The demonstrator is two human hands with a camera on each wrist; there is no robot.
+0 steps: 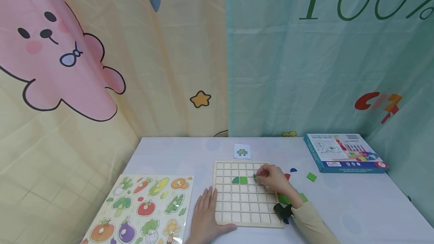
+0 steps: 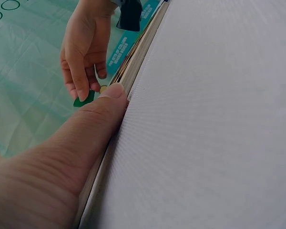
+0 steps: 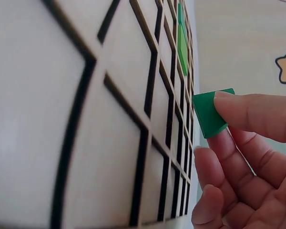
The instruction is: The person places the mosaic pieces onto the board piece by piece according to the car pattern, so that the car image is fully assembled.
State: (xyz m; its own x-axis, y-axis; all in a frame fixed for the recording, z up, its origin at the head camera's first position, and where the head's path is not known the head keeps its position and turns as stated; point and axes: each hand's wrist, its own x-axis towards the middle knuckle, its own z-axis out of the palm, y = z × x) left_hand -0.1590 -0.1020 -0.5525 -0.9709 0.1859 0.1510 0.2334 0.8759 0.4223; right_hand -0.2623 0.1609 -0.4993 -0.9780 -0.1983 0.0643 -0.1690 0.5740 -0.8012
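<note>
A wooden grid board (image 1: 245,206) lies on the table. In one of its upper rows sit a dark green quarter-circle piece (image 1: 235,180) and a light green square (image 1: 243,180), side by side. My right hand (image 1: 271,178) pinches another dark green piece (image 3: 207,114), with straight sides and a curved edge, between thumb and fingers. It holds this piece over the board's upper right part. My left hand (image 1: 207,214) rests at the board's lower left corner, fingers extended along the left side and thumb (image 2: 93,119) against the front edge.
A small pattern card (image 1: 242,151) lies behind the board. Loose pieces, including a green square (image 1: 311,177) and a blue piece (image 1: 293,170), lie to the right. A boxed set (image 1: 344,153) is at the back right; a vegetable picture sheet (image 1: 139,210) at left.
</note>
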